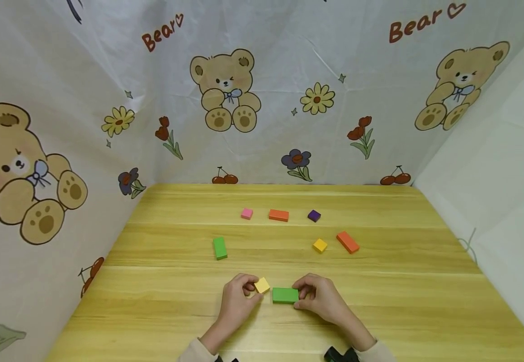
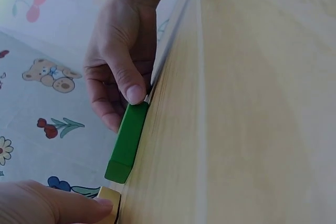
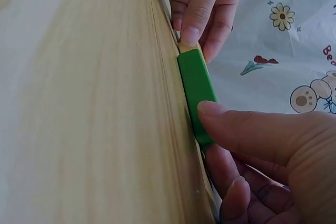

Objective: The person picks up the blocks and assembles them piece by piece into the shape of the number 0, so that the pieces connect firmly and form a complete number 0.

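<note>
Near the front middle of the table, my left hand point(image 1: 236, 300) pinches a small yellow block point(image 1: 262, 285) between thumb and fingers. To its right, my right hand point(image 1: 320, 297) grips the right end of a green rectangular block point(image 1: 284, 295), which lies flat. A narrow gap separates the two blocks in the head view. From the left wrist, the green block point(image 2: 126, 142) shows with the thumb on its end, and the yellow block point(image 2: 109, 203) is partly cut off. In the right wrist view the green block point(image 3: 197, 85) hides most of the yellow one.
Farther back lie a pink block point(image 1: 246, 213), an orange block point(image 1: 279, 215) and a purple block point(image 1: 314, 215). Another green block point(image 1: 220, 248) is at left; a second yellow block point(image 1: 320, 245) and orange block point(image 1: 347, 242) are at right. Bear-print cloth point(image 1: 271, 151) hangs behind the table.
</note>
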A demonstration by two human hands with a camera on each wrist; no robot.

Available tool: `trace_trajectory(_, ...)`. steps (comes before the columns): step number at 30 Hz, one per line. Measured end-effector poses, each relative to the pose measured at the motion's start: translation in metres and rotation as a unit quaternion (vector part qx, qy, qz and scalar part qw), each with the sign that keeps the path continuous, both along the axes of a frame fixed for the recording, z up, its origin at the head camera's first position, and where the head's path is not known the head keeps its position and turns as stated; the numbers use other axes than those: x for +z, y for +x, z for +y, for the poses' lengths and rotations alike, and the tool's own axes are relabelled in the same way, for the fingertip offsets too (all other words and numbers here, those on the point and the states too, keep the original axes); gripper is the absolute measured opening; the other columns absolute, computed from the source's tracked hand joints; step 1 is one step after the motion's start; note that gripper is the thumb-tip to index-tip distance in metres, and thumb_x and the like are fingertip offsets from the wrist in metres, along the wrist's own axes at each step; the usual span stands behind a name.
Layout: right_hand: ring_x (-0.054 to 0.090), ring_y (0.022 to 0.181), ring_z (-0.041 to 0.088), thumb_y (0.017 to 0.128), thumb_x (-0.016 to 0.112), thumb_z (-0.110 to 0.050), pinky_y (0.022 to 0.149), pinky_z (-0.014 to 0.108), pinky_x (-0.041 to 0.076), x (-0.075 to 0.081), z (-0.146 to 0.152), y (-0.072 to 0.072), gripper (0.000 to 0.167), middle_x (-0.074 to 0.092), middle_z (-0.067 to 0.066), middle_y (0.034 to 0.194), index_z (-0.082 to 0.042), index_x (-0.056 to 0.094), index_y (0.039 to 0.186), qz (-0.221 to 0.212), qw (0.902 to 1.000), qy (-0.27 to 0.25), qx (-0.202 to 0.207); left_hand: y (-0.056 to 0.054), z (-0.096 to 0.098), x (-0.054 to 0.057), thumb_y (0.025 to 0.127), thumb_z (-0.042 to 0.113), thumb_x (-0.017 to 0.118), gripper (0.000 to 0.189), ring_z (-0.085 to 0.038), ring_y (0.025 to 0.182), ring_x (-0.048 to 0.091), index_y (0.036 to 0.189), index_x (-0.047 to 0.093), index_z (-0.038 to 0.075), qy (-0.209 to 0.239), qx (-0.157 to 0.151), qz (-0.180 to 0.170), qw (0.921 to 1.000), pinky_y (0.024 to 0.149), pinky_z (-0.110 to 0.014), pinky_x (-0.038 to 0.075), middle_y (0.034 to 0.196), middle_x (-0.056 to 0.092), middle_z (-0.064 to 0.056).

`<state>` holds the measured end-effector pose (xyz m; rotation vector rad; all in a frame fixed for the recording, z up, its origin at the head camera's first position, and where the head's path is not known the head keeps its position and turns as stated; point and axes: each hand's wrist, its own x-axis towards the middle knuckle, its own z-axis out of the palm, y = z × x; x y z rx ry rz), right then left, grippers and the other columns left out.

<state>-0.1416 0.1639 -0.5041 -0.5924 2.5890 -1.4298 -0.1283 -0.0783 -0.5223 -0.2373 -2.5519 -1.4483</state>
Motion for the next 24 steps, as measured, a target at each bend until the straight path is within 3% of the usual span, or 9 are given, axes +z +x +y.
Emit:
trace_trajectory(13,0.055,0.067,0.003,0.070,0.087,-0.010,0.054,0.020,0.046,-0.0023,-0.0002,0.0007,0.031,0.064,0.000,0.082,-0.008,0.072,0.098,0.007,1.0000,-0.001,-0.003,0.0010,0.0035,-0.0011,0.067,0.001,0.085,0.029,-0.008,0.075,0.055,0.093,0.072,0.003,-0.019,-0.002,-0.004,0.9998,0.065,-0.018,0.049,0.086,0.065,0.001)
trace_trajectory(20,0.055,0.067,0.003,0.071,0.087,-0.010,0.054,0.020,0.046,-0.0019,-0.0002,0.0007,0.031,0.064,0.001,0.083,-0.007,0.072,0.098,0.005,1.0000,-0.001,-0.002,-0.0002,0.0042,-0.0047,0.066,0.000,0.085,0.030,-0.008,0.074,0.056,0.092,0.072,0.003,-0.028,-0.001,0.019,0.9994,0.063,-0.018,0.049,0.085,0.065,0.000)
trace_trajectory(24,0.055,0.067,0.003,0.071,0.086,-0.010,0.054,0.020,0.046,-0.0014,-0.0001,0.0006,0.031,0.065,0.002,0.084,-0.007,0.072,0.098,0.007,1.0000,0.001,-0.001,0.0001,0.0043,-0.0040,0.067,0.001,0.085,0.029,-0.008,0.074,0.056,0.093,0.072,0.005,-0.027,0.000,0.013,0.9995,0.064,-0.018,0.049,0.086,0.065,0.001)
